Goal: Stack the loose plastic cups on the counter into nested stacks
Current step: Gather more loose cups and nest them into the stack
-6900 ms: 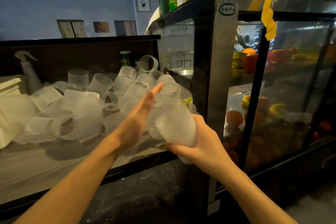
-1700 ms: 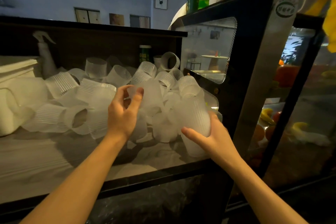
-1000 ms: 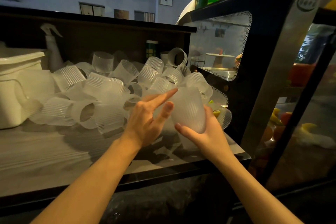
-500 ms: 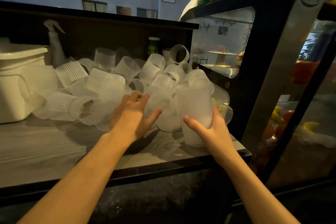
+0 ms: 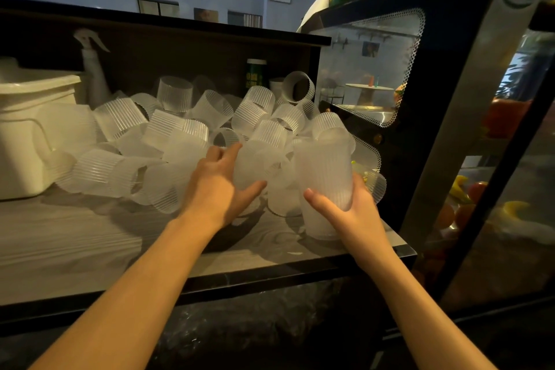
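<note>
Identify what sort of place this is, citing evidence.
Probably a drinks or juice shop's service counter: a heap of plastic cups, a glass display fridge holding fruit, and a spray bottle.

Frosted ribbed cups (image 5: 168,141) heaped loose on counter (image 5: 75,246); nested stack (image 5: 326,180) upright, right.

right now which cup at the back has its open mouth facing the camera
The ribbed cup at the pile's back right, beside the green-labelled bottle: it lies on its side, its dark round opening showing.
</note>
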`<state>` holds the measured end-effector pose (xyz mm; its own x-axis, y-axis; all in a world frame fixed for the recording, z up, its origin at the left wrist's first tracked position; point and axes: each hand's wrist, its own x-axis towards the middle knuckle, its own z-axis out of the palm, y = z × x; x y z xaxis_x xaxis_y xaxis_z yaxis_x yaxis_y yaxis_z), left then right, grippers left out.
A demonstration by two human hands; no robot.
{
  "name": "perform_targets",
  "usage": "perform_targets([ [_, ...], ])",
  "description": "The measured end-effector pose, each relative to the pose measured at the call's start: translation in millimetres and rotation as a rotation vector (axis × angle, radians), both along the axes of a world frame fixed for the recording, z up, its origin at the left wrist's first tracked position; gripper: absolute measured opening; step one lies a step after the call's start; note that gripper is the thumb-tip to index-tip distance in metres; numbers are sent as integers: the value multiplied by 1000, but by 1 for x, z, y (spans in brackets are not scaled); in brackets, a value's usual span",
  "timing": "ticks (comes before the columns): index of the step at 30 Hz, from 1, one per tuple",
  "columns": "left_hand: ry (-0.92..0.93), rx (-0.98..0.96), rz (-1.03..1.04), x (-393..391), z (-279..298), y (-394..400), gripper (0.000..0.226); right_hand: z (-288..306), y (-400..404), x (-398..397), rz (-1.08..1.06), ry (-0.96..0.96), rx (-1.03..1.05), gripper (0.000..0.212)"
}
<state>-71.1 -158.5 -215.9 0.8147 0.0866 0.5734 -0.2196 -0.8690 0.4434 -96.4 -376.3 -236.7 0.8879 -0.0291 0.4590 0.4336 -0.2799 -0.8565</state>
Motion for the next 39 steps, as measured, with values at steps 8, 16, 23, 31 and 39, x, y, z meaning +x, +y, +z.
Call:
perform_targets([
  [8,-190,-443,-126,-5,10,0,87,3,2,-3,15,-22,-37,74],
  [16,-229,-602,-285,-9,13,6,95,10,9,-8,-50,-115,-297,72],
  [23,-421,-663,-314,-17,19,17,87,17,12,-9,-92,-199,-525,81],
  [31,-370,-594,-399,-25,18,49,40,23,36,-12,-46,-229,-702,86],
  [39,-222,-409,-532,-27,5,59,58,15,62,-5,-3,-337,-780,85],
])
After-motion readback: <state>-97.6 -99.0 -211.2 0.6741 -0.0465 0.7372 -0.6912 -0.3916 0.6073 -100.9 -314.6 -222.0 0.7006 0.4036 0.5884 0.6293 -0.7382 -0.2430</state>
